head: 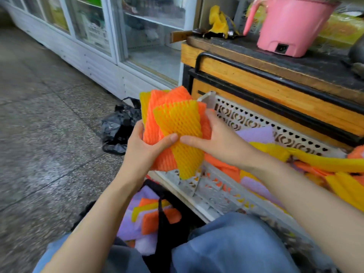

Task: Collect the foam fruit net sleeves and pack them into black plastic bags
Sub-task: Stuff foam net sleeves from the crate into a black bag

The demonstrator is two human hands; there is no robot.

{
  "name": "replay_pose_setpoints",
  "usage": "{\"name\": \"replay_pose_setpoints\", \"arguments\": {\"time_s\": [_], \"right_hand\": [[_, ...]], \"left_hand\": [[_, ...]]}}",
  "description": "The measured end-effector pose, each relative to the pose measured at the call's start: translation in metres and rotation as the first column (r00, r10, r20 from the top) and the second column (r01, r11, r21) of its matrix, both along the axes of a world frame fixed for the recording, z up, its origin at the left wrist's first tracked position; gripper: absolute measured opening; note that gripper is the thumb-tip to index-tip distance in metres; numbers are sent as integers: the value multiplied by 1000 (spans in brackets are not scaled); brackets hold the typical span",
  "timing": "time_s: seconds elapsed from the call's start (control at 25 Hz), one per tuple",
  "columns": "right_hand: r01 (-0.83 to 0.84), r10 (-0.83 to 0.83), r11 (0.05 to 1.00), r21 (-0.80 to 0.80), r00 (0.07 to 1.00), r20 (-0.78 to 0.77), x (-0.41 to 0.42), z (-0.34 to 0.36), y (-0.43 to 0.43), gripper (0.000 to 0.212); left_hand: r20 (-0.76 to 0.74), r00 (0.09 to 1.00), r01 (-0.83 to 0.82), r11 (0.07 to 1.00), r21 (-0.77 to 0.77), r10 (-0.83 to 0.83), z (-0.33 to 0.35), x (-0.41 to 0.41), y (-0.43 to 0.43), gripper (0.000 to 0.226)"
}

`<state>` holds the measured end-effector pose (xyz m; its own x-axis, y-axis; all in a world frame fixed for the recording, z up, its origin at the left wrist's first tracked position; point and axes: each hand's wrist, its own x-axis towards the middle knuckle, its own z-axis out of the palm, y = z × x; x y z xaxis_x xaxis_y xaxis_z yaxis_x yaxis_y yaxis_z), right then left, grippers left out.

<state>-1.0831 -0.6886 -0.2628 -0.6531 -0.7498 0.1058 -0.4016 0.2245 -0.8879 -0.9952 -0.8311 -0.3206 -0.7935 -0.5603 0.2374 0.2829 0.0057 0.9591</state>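
Observation:
A fanned bunch of orange and yellow foam net sleeves [175, 123] is held up over the corner of a white perforated basket [246, 117]. My left hand [145, 146] grips the bunch from the left, thumb across the front. My right hand [214, 138] grips it from the right, thumb on the yellow sleeve. More purple, orange and yellow sleeves [262, 186] lie in the basket. An open black plastic bag [163, 217] between my knees holds purple, orange and yellow sleeves [149, 217].
A crumpled black bag [118, 129] lies on the grey floor to the left. Behind the basket stands a wooden counter [256, 75] with a pink pot [291, 26] on top. Glass-door fridges [110, 32] line the back left.

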Motion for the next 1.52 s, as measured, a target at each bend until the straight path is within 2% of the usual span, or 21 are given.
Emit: {"name": "replay_pose_setpoints", "arguments": {"time_s": [0.12,0.2,0.24,0.36,0.44,0.48,0.56,0.6,0.68,0.76,0.84,0.88,0.92,0.96,1.0,1.08,1.12,1.2,1.28,1.36,1.52], "right_hand": [[-113,121,992,-57,978,168,16,-18,-33,45],[-93,106,993,-71,968,227,24,-37,-51,41],[-85,101,994,-75,964,245,26,-48,-59,39],[-76,99,993,-86,942,321,38,-77,-80,31],[-70,90,995,-70,932,352,43,-94,-94,30],[-42,58,998,-53,935,350,43,-104,-100,30],[61,-55,998,-8,954,295,42,-127,-112,34],[122,-127,992,35,963,239,43,-136,-118,40],[236,-251,959,159,964,83,45,-153,-125,60],[277,-273,935,224,961,-49,50,-166,-129,69],[263,-231,925,274,962,-144,55,-179,-132,71],[251,-200,922,294,961,-194,58,-188,-134,72],[231,-160,916,327,960,-229,61,-195,-134,74],[214,-123,909,358,958,-259,62,-203,-134,76],[203,-87,893,402,954,-288,64,-211,-134,77],[208,11,843,496,915,-402,67,-222,-137,80],[198,107,816,544,872,-478,70,-232,-139,82],[188,257,775,603,779,-572,80,-252,-145,87],[133,357,746,653,747,-560,94,-269,-153,98],[-7,479,710,704,737,-476,110,-286,-153,110],[-140,604,678,721,665,-439,119,-299,-151,81]], "left_hand": [[68,987,143,987,77,-148,-20,18,-31,81],[153,969,156,961,228,-193,-36,20,-54,65],[209,964,114,963,244,-167,-46,21,-67,52],[305,950,52,997,63,-69,-68,49,-81,29],[367,930,3,996,-85,28,-80,74,-85,32],[426,895,-43,978,-205,129,-88,85,-91,32],[578,746,-32,884,-466,332,-118,101,-117,39],[659,637,13,849,-528,399,-132,108,-130,50],[799,435,195,823,-534,416,-159,124,-140,70],[885,253,349,816,-461,392,-181,137,-137,80],[907,134,466,782,-413,399,-200,143,-132,75],[900,110,507,756,-415,422,-208,145,-130,66],[889,123,523,732,-436,442,-214,146,-129,54],[875,175,480,736,-477,452,-220,146,-131,41],[868,233,356,792,-496,439,-224,144,-134,30],[830,352,-32,891,-452,433,-225,137,-141,17],[802,390,-193,892,-408,452,-222,132,-145,14],[768,463,-382,882,-277,442,-217,120,-147,10],[751,535,-461,878,-126,388,-211,112,-143,9],[748,558,-490,870,-53,360,-214,111,-140,10],[747,543,-526,849,-54,384,-221,117,-140,11]]}}
